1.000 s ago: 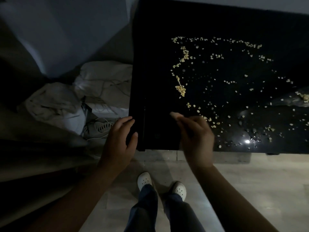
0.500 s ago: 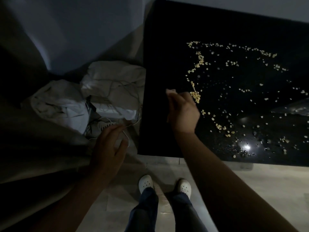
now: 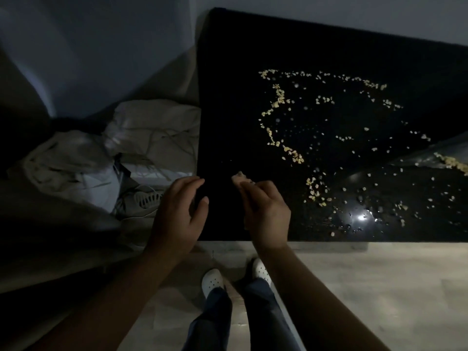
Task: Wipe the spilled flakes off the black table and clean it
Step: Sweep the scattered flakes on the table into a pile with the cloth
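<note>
The black table (image 3: 228,97) fills the upper right, and pale yellow flakes (image 3: 293,154) lie scattered over its middle and right part in loose lines and small heaps. My right hand (image 3: 266,214) hovers over the table's near left area, fingers curled, pinching a small pale scrap (image 3: 239,176) at the fingertips. My left hand (image 3: 177,214) is at the table's near left corner with fingers spread and thumb apart, holding nothing that I can see. The dim light hides what the scrap is.
A heap of pale cloth and cords (image 3: 141,127) and a light shoe (image 3: 147,198) lie on the floor left of the table. A clear plastic bag with flakes (image 3: 448,160) sits at the table's right edge. A wet glint (image 3: 361,217) shows near the front edge. My white shoes (image 3: 212,281) stand below.
My left hand went left off the table toward the floor heap, then came back to the table's corner. My right hand reached farther over the table, then drew back toward the front edge, still pinching the scrap.
</note>
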`<state>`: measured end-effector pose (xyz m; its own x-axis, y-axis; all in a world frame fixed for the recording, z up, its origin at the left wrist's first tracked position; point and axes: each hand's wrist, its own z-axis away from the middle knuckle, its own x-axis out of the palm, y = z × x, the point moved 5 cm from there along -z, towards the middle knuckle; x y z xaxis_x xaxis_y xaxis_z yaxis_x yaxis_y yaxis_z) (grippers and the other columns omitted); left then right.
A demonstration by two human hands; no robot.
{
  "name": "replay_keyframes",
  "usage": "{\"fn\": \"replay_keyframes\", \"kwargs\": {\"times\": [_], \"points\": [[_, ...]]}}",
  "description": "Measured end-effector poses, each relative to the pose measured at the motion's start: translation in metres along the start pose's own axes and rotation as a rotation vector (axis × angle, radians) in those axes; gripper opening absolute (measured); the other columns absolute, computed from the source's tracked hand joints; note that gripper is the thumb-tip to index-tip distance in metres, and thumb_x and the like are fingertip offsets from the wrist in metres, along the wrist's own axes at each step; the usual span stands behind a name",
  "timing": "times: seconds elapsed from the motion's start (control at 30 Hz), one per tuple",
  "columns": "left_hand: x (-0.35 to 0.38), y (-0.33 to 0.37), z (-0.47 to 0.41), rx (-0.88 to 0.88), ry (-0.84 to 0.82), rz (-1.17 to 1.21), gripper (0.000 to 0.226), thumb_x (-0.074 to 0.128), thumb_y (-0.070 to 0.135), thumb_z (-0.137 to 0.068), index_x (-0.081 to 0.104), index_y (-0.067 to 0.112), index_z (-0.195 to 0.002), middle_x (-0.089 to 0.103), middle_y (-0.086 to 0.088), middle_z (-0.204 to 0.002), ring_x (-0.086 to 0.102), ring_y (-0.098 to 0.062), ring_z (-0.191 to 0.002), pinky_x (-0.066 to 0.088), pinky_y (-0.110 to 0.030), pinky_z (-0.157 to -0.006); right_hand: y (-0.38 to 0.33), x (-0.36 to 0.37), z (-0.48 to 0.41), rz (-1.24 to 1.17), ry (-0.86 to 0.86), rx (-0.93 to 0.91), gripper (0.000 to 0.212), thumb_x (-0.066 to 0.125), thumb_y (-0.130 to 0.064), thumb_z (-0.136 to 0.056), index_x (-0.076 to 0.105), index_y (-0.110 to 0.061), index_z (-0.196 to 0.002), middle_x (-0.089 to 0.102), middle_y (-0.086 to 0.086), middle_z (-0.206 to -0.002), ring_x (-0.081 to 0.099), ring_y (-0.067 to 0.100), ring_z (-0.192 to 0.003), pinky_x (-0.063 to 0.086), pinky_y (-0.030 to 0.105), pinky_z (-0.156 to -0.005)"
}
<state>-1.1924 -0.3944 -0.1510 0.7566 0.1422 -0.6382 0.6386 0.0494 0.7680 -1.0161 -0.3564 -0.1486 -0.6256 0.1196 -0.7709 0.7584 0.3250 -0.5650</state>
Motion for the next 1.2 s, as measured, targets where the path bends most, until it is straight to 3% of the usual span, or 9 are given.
{"fn": "replay_keyframes", "kwargs": {"times": [0.13,0.23,0.33,0.5,0.63,0.87,1.0,1.13,1.2], "points": [[0.000,0.002,-0.005,0.036,0.007,-0.026,0.047,0.044,0.037,-0.093,0.057,0.006,-0.125,0.052,-0.006,-0.127,0.050,-0.017,-0.119,0.040,-0.028,-0.099,0.018,-0.006,-0.009,0.039,0.028,-0.031,0.022,0.065,-0.023,-0.094,0.069,-0.020,-0.115,0.062,0.002,-0.094,0.057,0.006,-0.073,0.049,0.021,-0.054],[-0.001,0.004,-0.008,-0.010,0.006,-0.016,0.049,0.041,0.040,-0.091,0.057,0.008,-0.125,0.052,-0.004,-0.128,0.048,-0.015,-0.120,0.038,-0.025,-0.100,0.064,-0.035,-0.029,0.124,0.090,0.149,0.023,0.056,-0.034,-0.097,0.067,-0.027,-0.115,0.061,0.002,-0.092,0.058,0.014,-0.069,0.048,0.028,-0.051],[0.001,0.007,-0.010,-0.024,0.002,-0.050,0.050,0.041,0.040,-0.090,0.057,0.010,-0.126,0.051,-0.004,-0.129,0.048,-0.016,-0.121,0.039,-0.028,-0.100,0.086,-0.058,-0.043,0.076,0.109,0.193,0.028,0.056,-0.032,-0.097,0.071,-0.015,-0.112,0.061,0.005,-0.092,0.058,0.016,-0.073,0.051,0.034,-0.057],[-0.002,-0.007,-0.009,-0.160,0.038,-0.039,0.052,0.042,0.042,-0.087,0.056,0.010,-0.125,0.052,-0.002,-0.129,0.047,-0.010,-0.118,0.033,-0.009,-0.095,0.016,-0.027,-0.038,-0.171,-0.008,0.033,0.024,0.060,-0.025,-0.097,0.066,-0.024,-0.121,0.057,-0.002,-0.096,0.057,0.008,-0.073,0.053,0.033,-0.059],[-0.017,-0.022,0.003,-0.208,0.075,-0.038,0.049,0.045,0.039,-0.088,0.056,0.008,-0.124,0.052,-0.007,-0.125,0.054,-0.024,-0.113,0.050,-0.046,-0.093,-0.031,0.027,-0.049,-0.190,-0.067,-0.073,0.025,0.054,-0.028,-0.098,0.067,-0.021,-0.118,0.058,0.001,-0.095,0.059,0.013,-0.076,0.054,0.037,-0.060],[-0.024,-0.022,-0.002,-0.262,0.095,-0.113,0.058,0.039,0.044,-0.084,0.057,0.006,-0.123,0.053,-0.009,-0.125,0.052,-0.027,-0.116,0.044,-0.047,-0.099,-0.006,0.039,-0.075,-0.018,-0.041,-0.090,0.017,0.065,-0.021,-0.091,0.071,-0.020,-0.107,0.062,0.002,-0.090,0.063,0.020,-0.072,0.050,0.030,-0.051],[-0.010,-0.004,-0.018,-0.236,0.080,-0.022,0.054,0.040,0.044,-0.086,0.055,0.010,-0.125,0.050,0.004,-0.120,0.053,-0.021,-0.111,0.046,-0.038,-0.094,0.060,-0.001,-0.097,0.040,0.028,0.049,0.018,0.063,-0.027,-0.095,0.074,-0.018,-0.106,0.062,0.003,-0.089,0.062,0.022,-0.069,0.047,0.028,-0.055],[0.004,0.006,-0.033,-0.194,0.062,0.012,0.043,0.049,0.032,-0.091,0.056,0.008,-0.125,0.054,-0.005,-0.124,0.050,-0.008,-0.112,0.046,-0.026,-0.092,0.074,-0.036,-0.098,-0.070,0.051,0.051,0.019,0.063,-0.021,-0.095,0.073,-0.013,-0.109,0.060,0.004,-0.090,0.060,0.015,-0.072,0.052,0.033,-0.061],[0.007,0.004,-0.037,-0.182,0.068,0.011,0.038,0.052,0.026,-0.092,0.059,0.006,-0.123,0.053,-0.009,-0.123,0.048,-0.003,-0.107,0.046,-0.015,-0.087,0.048,-0.042,-0.080,-0.153,0.021,-0.003,0.021,0.063,-0.020,-0.095,0.070,-0.017,-0.115,0.059,-0.001,-0.095,0.055,0.003,-0.078,0.052,0.022,-0.066]]}}
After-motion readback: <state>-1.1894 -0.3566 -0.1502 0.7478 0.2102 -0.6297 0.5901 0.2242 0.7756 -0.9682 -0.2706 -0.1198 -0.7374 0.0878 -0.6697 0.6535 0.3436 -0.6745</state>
